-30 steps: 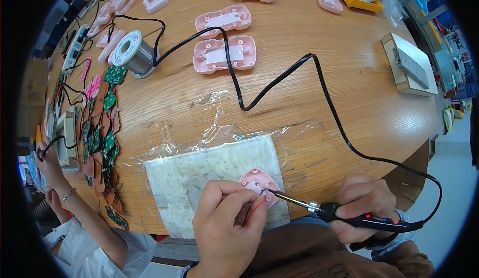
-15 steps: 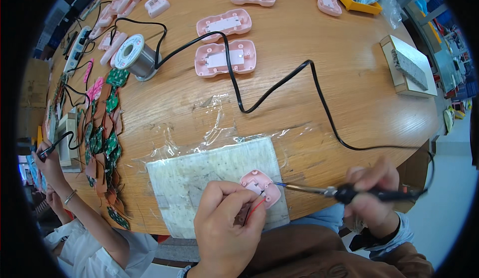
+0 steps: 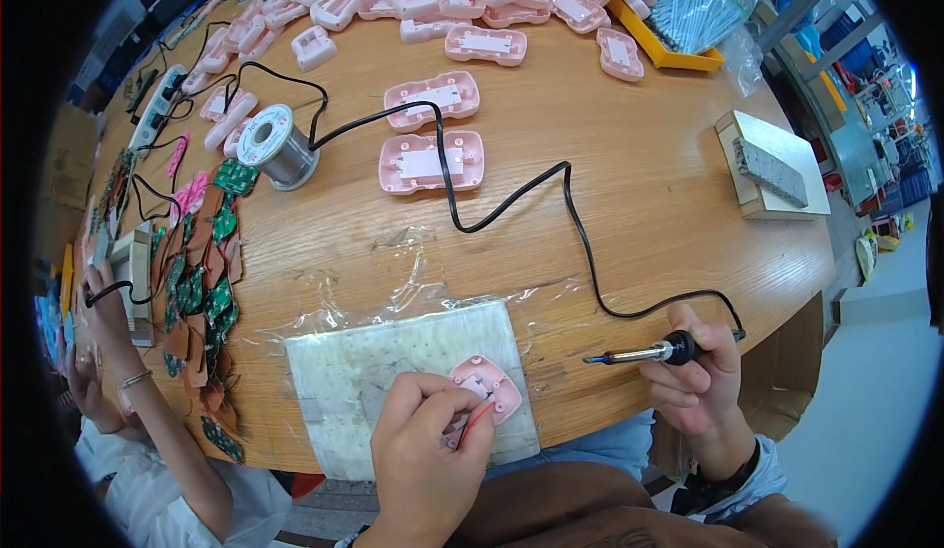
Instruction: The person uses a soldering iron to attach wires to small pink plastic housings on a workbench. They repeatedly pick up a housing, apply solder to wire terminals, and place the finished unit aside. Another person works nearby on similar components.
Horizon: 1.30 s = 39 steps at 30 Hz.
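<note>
The pink plastic shell (image 3: 484, 386) lies on a white pad (image 3: 393, 391) at the table's (image 3: 639, 204) near edge; it looks light, stiff and apt to slide. The left hand (image 3: 428, 450) pinches thin wires (image 3: 470, 422) against it. The right hand (image 3: 698, 376) grips a soldering iron (image 3: 639, 354) by its handle, tip held clear off the shell's right.

Electronics assembly workshop: a wooden counter (image 3: 649, 194) is carrying rows of pink plastic casings (image 3: 433, 160), green circuit boards (image 3: 211, 297), a solder spool (image 3: 275, 145) and a corded soldering iron (image 3: 644, 353); another person (image 3: 128, 420) is working alongside, shelving showing behind.
</note>
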Each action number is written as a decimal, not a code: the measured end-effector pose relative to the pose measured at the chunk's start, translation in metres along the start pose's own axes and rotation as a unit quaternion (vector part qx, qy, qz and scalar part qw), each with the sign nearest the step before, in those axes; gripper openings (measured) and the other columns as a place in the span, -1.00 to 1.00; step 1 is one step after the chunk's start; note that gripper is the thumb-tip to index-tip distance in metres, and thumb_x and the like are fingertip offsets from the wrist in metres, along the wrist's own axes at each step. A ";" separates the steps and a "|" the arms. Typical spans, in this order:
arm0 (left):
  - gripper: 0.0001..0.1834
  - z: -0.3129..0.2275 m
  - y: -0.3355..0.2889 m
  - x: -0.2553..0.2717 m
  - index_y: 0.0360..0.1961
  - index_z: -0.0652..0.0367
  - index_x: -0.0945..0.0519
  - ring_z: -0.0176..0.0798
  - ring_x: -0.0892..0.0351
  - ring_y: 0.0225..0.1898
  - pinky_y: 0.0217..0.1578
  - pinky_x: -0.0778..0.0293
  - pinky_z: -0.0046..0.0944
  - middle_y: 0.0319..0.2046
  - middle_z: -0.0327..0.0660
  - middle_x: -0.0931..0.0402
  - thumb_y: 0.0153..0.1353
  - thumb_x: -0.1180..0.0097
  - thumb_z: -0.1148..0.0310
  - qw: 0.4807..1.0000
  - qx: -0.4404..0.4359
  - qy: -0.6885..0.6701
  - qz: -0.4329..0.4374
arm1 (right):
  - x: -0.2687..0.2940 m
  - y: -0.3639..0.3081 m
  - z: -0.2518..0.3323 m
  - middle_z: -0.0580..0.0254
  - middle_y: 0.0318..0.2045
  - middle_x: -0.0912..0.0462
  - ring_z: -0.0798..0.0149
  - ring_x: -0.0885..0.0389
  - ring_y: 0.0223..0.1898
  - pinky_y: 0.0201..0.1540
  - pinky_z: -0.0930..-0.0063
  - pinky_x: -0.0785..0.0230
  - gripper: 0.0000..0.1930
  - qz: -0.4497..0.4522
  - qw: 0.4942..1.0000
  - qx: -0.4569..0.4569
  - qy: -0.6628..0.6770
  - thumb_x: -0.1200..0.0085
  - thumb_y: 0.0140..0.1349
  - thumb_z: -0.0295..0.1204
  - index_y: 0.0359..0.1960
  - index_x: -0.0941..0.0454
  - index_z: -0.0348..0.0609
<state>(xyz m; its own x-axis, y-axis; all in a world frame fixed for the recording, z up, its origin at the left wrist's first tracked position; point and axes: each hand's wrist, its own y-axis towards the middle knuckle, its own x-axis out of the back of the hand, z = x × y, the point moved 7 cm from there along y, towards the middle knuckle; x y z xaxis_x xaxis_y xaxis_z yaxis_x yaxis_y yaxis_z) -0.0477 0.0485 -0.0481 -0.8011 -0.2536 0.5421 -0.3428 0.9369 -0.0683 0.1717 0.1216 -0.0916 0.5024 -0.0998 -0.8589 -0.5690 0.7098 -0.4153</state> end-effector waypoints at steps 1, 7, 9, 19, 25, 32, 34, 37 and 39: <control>-0.85 0.001 0.000 0.000 -0.45 0.33 -0.58 -0.32 -0.54 -0.43 -0.41 -0.50 -0.41 -0.39 -0.15 -0.46 -0.10 -0.27 0.68 1.000 0.000 -0.001 0.002 | 0.001 -0.001 0.000 0.32 -0.76 -0.35 0.49 -0.18 -0.71 -0.74 0.68 -0.06 -0.93 0.000 1.000 -0.002 0.003 0.11 0.29 -0.36 -0.36 -0.35 0.00; -0.83 -0.003 -0.005 0.007 -0.41 0.23 -0.59 -0.07 -0.54 -0.32 -0.34 -0.49 -0.20 -0.34 -0.12 -0.49 -0.05 -0.33 0.53 0.991 -0.129 -0.004 -0.044 | 0.006 -0.009 0.003 0.31 -0.76 -0.32 0.49 -0.16 -0.74 -0.75 0.66 0.03 -0.86 -0.016 0.999 0.044 -0.010 0.12 0.29 -0.35 -0.43 -0.24 0.06; -0.79 0.001 -0.007 0.009 -0.38 0.24 -0.61 -0.20 -0.56 -0.36 -0.39 -0.50 -0.32 -0.30 -0.15 -0.51 -0.07 -0.40 0.52 0.989 -0.135 -0.040 -0.052 | 0.002 -0.008 0.004 0.29 -0.75 -0.34 0.48 -0.21 -0.74 -0.76 0.65 0.02 -0.88 0.011 0.996 0.074 -0.038 0.12 0.30 -0.35 -0.39 -0.22 0.07; -0.84 -0.001 -0.012 0.033 -0.33 0.21 -0.58 -0.04 -0.50 -0.30 -0.30 -0.43 -0.16 -0.29 -0.16 -0.48 0.09 -0.23 0.38 0.957 -0.229 -0.081 -0.157 | 0.020 0.033 0.002 0.36 -0.71 -0.22 0.50 -0.12 -0.65 -0.66 0.66 -0.05 -0.88 0.087 0.988 0.109 -0.067 0.10 0.32 -0.35 -0.15 -0.35 -0.02; -0.84 0.018 -0.023 0.100 -0.35 0.31 -0.61 -0.02 -0.53 -0.36 -0.33 -0.47 -0.21 -0.36 -0.06 -0.50 0.03 -0.25 0.47 0.935 -0.217 -0.158 -0.233 | 0.003 0.048 0.001 0.25 -0.50 -0.44 0.40 -0.30 -0.49 -0.53 0.62 -0.17 -0.81 0.083 0.989 0.072 -0.102 0.00 0.26 -0.37 -0.16 -0.46 -0.18; -0.87 0.070 -0.025 0.126 -0.35 0.30 -0.61 -0.06 -0.53 -0.35 -0.33 -0.46 -0.21 -0.36 -0.09 -0.50 0.09 -0.19 0.46 0.931 -0.161 -0.173 -0.277 | -0.016 0.051 -0.007 0.18 -0.27 -0.55 0.48 -0.40 -0.46 -0.46 0.65 -0.24 -0.75 0.163 0.974 0.010 -0.156 -0.01 0.27 -0.39 -0.11 -0.46 -0.31; -0.88 0.078 -0.024 0.123 -0.35 0.29 -0.61 -0.05 -0.52 -0.36 -0.32 -0.46 -0.20 -0.37 -0.09 -0.49 0.10 -0.18 0.46 0.928 -0.167 -0.186 -0.278 | -0.012 0.051 -0.004 0.09 -0.19 -0.55 0.43 -0.44 -0.38 -0.45 0.65 -0.26 -0.73 0.170 0.976 -0.008 -0.136 0.00 0.28 -0.39 -0.08 -0.46 -0.31; -0.88 0.085 -0.025 0.123 -0.35 0.29 -0.60 -0.04 -0.51 -0.37 -0.32 -0.45 -0.19 -0.37 -0.09 -0.49 0.10 -0.17 0.46 0.922 -0.175 -0.208 -0.276 | 0.003 0.054 0.008 -0.12 0.02 -0.45 0.23 -0.42 -0.19 -0.45 0.66 -0.29 -0.72 0.116 0.980 0.012 -0.162 0.02 0.29 -0.38 -0.04 -0.45 -0.29; -0.88 0.088 -0.023 0.128 -0.35 0.28 -0.60 -0.04 -0.51 -0.37 -0.31 -0.45 -0.19 -0.37 -0.09 -0.49 0.11 -0.17 0.46 0.920 -0.180 -0.218 -0.273 | 0.004 0.055 0.011 -0.11 0.05 -0.44 0.22 -0.39 -0.21 -0.45 0.68 -0.29 -0.70 0.123 0.980 0.000 -0.158 0.02 0.30 -0.37 -0.02 -0.45 -0.28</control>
<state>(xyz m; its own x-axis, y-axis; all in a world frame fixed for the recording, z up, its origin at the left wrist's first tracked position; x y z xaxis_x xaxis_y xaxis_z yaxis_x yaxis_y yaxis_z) -0.1857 -0.0271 -0.0508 -0.7058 -0.7081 0.0203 -0.6304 0.6410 0.4378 0.1498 0.1676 -0.1146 0.5267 0.2943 -0.7974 -0.6982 0.6849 -0.2084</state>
